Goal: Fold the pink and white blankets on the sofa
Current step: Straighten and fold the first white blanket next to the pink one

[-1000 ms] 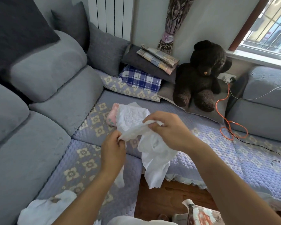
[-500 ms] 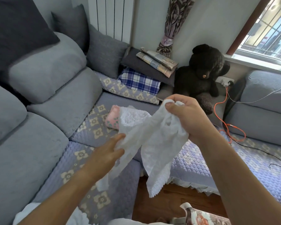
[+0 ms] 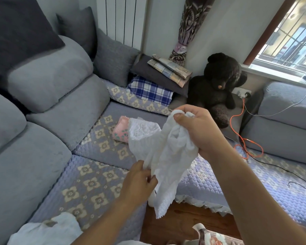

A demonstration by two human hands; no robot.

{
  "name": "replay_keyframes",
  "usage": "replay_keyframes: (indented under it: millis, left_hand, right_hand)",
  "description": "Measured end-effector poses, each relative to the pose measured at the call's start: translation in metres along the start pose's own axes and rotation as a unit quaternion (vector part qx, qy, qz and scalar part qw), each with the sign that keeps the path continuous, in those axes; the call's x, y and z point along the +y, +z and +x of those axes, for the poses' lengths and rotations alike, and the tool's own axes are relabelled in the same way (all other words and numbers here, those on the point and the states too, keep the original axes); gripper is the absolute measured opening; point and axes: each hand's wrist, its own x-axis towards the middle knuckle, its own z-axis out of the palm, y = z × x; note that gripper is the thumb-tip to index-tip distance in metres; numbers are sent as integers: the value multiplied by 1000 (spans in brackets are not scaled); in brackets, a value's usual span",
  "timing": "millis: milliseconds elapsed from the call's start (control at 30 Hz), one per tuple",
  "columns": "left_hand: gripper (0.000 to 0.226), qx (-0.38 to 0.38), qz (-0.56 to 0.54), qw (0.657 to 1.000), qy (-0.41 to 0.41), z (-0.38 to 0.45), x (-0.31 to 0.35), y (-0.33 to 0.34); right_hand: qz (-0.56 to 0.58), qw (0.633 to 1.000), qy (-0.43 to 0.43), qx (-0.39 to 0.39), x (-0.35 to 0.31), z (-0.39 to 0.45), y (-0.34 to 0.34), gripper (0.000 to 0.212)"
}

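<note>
A thin white blanket [image 3: 168, 167] hangs in the air over the sofa's front edge. My right hand [image 3: 196, 131] grips its bunched top edge, raised in the middle of the view. Lower down, my left hand [image 3: 140, 183] pinches a fold of the same cloth between thumb and fingers. Behind the hanging cloth, a folded pink blanket [image 3: 120, 130] lies on the quilted sofa seat [image 3: 92, 184], with a folded white lacy piece [image 3: 141, 131] on top of it. Another white cloth [image 3: 46, 230] lies on the seat at the bottom left.
A large dark teddy bear [image 3: 217, 85] sits in the sofa corner beside stacked pillows and a blue plaid cloth [image 3: 150, 90]. An orange cable [image 3: 244, 138] trails over the right seat. Wooden floor [image 3: 180, 225] shows below the hanging blanket.
My right hand rose, lifting the white blanket's top edge. My left hand dropped from that edge, opened toward the cloth, and now pinches a lower fold.
</note>
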Motion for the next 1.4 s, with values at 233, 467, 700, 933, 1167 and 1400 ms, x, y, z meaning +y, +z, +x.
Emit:
replay_keyframes:
  millis: [233, 467, 700, 933, 1167, 1400]
  left_hand:
    - [20, 122, 46, 985, 113, -9, 0, -21]
    - [23, 86, -21, 994, 70, -32, 5, -15]
    - [20, 28, -3, 1000, 7, -47, 0, -13]
    - [53, 87, -84, 991, -63, -55, -2, -27]
    - [95, -4, 19, 997, 71, -48, -18, -35]
    - [30, 95, 67, 992, 51, -41, -14, -30]
  right_hand:
    - [25, 998, 14, 58, 5, 5, -12, 25]
    - [24, 990, 18, 136, 0, 8, -13, 19]
    - [24, 987, 37, 153, 9, 12, -6, 18]
    - [19, 985, 49, 167, 13, 15, -11, 18]
    - [18, 985, 58, 163, 15, 17, -8, 15]
    - [22, 987, 51, 149, 17, 16, -4, 15]
